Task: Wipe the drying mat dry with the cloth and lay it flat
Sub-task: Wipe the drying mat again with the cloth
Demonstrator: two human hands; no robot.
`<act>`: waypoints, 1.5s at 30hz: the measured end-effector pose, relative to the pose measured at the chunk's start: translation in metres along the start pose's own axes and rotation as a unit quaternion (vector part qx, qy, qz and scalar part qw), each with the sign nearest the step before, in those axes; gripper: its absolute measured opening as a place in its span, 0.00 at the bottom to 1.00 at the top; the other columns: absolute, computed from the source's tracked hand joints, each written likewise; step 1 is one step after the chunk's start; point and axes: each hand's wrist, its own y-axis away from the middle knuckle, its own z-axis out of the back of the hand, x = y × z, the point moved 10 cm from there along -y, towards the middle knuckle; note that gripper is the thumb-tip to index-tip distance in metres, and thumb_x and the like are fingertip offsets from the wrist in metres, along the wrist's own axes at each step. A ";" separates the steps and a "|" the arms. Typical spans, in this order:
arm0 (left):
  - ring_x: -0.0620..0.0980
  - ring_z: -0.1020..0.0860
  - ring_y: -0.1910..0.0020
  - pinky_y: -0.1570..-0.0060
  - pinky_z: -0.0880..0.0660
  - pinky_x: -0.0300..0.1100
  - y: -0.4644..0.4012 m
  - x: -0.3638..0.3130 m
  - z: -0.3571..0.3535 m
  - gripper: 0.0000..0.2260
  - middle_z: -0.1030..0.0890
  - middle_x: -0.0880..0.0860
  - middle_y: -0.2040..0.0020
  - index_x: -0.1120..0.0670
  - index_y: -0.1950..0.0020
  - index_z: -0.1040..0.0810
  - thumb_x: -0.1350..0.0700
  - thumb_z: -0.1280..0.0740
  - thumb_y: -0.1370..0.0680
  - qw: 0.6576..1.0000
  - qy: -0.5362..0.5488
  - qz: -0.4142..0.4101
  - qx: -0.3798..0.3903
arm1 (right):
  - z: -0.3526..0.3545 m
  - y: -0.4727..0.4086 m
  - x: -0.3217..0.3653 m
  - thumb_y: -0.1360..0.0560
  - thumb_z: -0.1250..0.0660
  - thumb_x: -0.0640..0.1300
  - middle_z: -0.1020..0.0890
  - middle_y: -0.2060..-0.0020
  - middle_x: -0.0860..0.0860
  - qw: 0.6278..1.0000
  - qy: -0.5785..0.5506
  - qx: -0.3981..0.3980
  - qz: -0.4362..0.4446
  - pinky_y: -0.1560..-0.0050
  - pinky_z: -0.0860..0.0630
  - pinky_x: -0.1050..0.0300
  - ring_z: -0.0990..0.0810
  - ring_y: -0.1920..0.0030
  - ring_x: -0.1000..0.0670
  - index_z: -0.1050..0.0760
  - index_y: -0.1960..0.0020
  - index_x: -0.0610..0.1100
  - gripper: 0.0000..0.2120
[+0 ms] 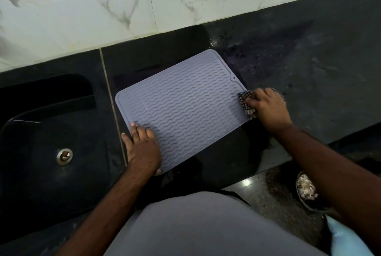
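While left hand (142, 148) presses mat (185, 105) flat, right hand (266, 107) grip closed around cloth (246, 104)

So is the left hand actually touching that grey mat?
Touching. The head view shows the left hand lying flat on the drying mat at its near left corner, fingers spread over the ridges, no gap visible.

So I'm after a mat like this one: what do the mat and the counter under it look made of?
The mat looks like matte grey silicone or soft rubber, judging by its moulded wavy ridges and raised rim. The counter looks like polished dark stone, perhaps granite: glossy and speckled, with a seam.
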 end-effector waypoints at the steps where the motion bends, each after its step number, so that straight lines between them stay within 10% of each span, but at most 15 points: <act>1: 0.67 0.60 0.20 0.25 0.56 0.69 0.000 0.000 0.000 0.60 0.56 0.68 0.20 0.64 0.22 0.53 0.43 0.17 0.38 1.000 0.001 -0.001 -0.001 | 0.003 -0.001 -0.001 0.30 0.26 0.41 0.24 0.49 0.42 1.000 0.000 0.004 -0.025 0.53 0.27 0.44 0.27 0.50 0.38 0.18 0.41 0.45 0.17; 9: 0.64 0.61 0.20 0.25 0.57 0.66 0.003 0.004 -0.013 0.60 0.60 0.67 0.20 0.65 0.22 0.57 0.42 0.19 0.35 0.998 0.055 -0.035 -0.008 | 0.037 0.028 0.195 0.24 0.42 0.45 0.21 0.45 0.45 0.972 -0.187 -0.019 0.145 0.46 0.24 0.49 0.23 0.45 0.44 0.21 0.37 0.43 0.19; 15: 0.57 0.66 0.20 0.23 0.56 0.65 0.005 0.018 -0.027 0.31 0.67 0.55 0.19 0.60 0.18 0.57 0.60 0.44 0.17 0.974 0.200 -0.087 -0.069 | 0.016 0.064 0.326 0.26 0.42 0.42 0.19 0.51 0.47 0.942 -0.228 0.023 0.244 0.53 0.26 0.49 0.20 0.51 0.43 0.20 0.43 0.43 0.16; 21: 0.54 0.68 0.21 0.23 0.61 0.61 0.008 0.021 -0.033 0.61 0.70 0.51 0.20 0.57 0.18 0.63 0.38 0.23 0.32 0.964 0.239 -0.106 -0.046 | 0.018 0.065 0.288 0.19 0.44 0.46 0.20 0.47 0.53 0.952 -0.104 -0.018 0.286 0.53 0.34 0.52 0.26 0.47 0.49 0.23 0.38 0.49 0.15; 45: 0.74 0.64 0.24 0.24 0.60 0.65 -0.006 -0.014 -0.010 0.60 0.64 0.77 0.26 0.71 0.23 0.58 0.44 0.20 0.33 0.998 -0.033 -0.008 0.059 | -0.004 0.013 0.023 0.23 0.42 0.45 0.16 0.46 0.50 0.990 -0.117 -0.016 0.083 0.50 0.25 0.46 0.21 0.50 0.42 0.18 0.42 0.46 0.17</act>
